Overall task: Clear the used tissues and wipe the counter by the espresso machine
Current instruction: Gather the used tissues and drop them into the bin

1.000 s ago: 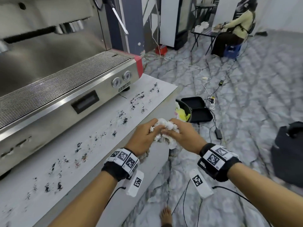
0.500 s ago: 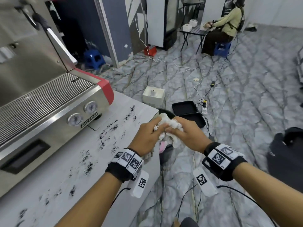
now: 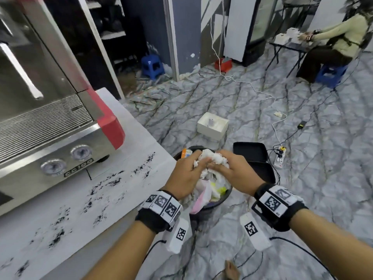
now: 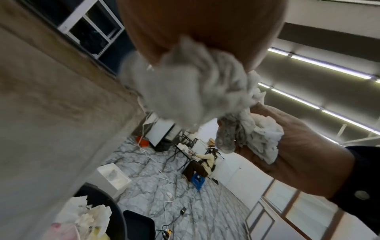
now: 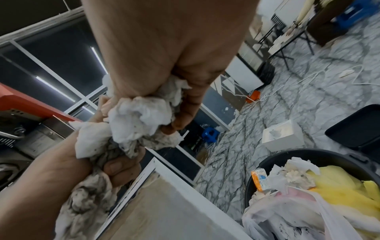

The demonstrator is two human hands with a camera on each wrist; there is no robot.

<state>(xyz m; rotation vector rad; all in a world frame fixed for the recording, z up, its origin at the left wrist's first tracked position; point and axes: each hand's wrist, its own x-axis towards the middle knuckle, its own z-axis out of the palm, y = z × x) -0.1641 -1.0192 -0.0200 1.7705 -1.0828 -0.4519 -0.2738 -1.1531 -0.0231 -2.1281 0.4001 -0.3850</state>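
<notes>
Hovering right above the black bin (image 3: 222, 201), the tissue wad (image 3: 210, 158) sits clenched between left hand (image 3: 185, 174) and right hand (image 3: 234, 170); straight drop looks likely.

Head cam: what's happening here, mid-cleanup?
A person stands at the end of the counter by the espresso machine. The left hand and right hand both grip one crumpled wad of used tissues, stained grey-black underneath, right above the black trash bin, which already holds paper and plastic waste. The wad has not been dropped. Dark specks are scattered over the counter, so the wiping is not finished.
</notes>
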